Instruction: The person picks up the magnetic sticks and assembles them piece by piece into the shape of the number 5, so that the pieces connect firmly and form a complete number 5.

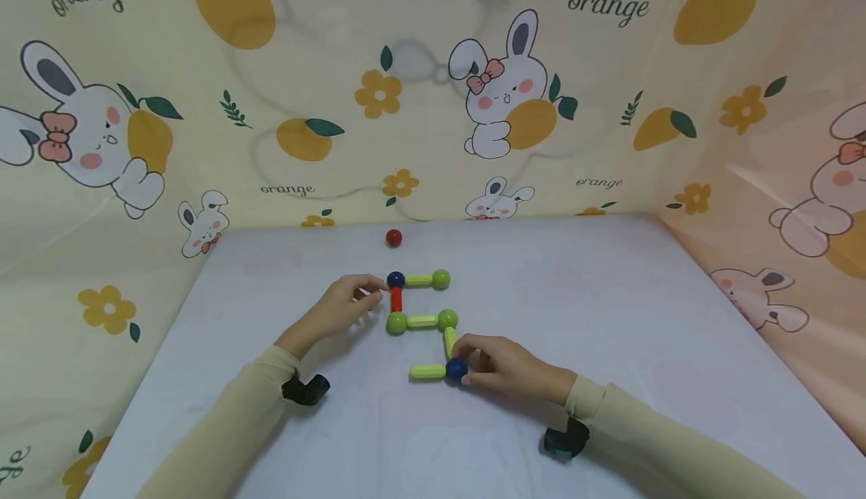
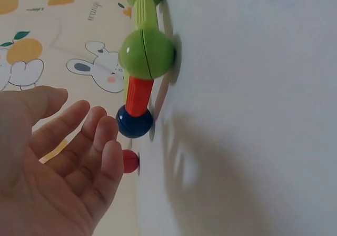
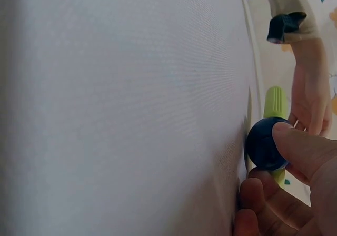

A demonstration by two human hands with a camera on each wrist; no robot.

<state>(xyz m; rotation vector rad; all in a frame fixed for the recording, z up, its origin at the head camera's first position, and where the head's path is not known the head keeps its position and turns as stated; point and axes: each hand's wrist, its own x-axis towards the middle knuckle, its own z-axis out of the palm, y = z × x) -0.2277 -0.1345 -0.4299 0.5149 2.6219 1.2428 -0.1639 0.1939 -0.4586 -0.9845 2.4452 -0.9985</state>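
Observation:
Balls and rods are joined into an S-like shape on the table. My right hand (image 1: 510, 367) pinches the dark blue ball (image 1: 456, 370) at the near corner; in the right wrist view its thumb presses that ball (image 3: 263, 144). A light green rod (image 1: 428, 372) points left from this ball, and another (image 1: 449, 343) runs up to a green ball (image 1: 447, 319). My left hand (image 1: 338, 307), fingers loosely bent and holding nothing, is just left of the far dark blue ball (image 1: 395, 280). A red rod (image 1: 396, 300) links that ball to a green ball (image 1: 397, 323).
A loose red ball (image 1: 394, 238) lies near the back of the white table (image 1: 575, 281). At the far end of the shape, a rod (image 1: 419, 280) ends in a green ball (image 1: 441, 279). A printed cloth with rabbits (image 1: 507, 101) hangs behind and at both sides.

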